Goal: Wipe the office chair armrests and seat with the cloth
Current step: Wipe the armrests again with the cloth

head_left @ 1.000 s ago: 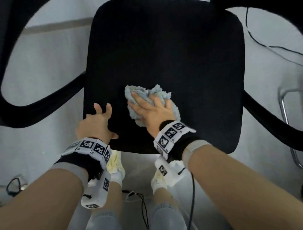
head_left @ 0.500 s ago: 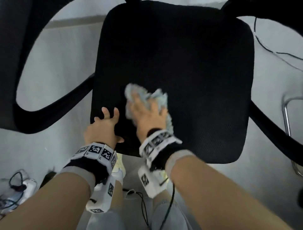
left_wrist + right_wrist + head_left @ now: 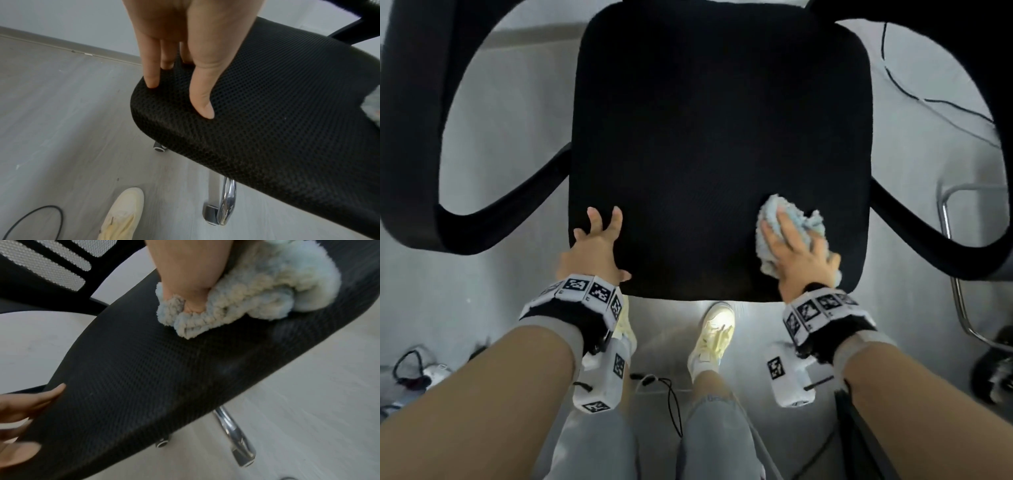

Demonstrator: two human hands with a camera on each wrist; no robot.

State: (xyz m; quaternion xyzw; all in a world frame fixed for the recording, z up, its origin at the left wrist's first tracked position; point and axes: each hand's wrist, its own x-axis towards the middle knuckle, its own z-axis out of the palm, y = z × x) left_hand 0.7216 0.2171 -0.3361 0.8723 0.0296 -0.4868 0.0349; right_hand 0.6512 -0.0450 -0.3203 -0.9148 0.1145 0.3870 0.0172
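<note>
The black mesh seat [image 3: 705, 137] of the office chair fills the head view, with its black armrests curving at the left [image 3: 410, 137] and right [image 3: 928, 226]. My right hand [image 3: 801, 253] presses a crumpled light-blue cloth [image 3: 774, 212] onto the seat's front right part. In the right wrist view the cloth [image 3: 267, 293] is bunched under the palm and my thumb is tucked into a fold. My left hand [image 3: 599, 246] lies on the seat's front left corner, its straight fingers [image 3: 201, 73] pressing the mesh and holding nothing.
My two pale shoes [image 3: 712, 329] stand on the grey floor just in front of the seat. Thin black cables [image 3: 671, 394] run between my legs, and another cable [image 3: 928, 99] lies at the far right. A chrome chair leg [image 3: 228, 199] shows under the seat. A chrome frame [image 3: 955, 274] stands at the right.
My right hand has slid the cloth from the seat's front middle, beside the left hand, over to the front right. The left hand stays on the front left corner.
</note>
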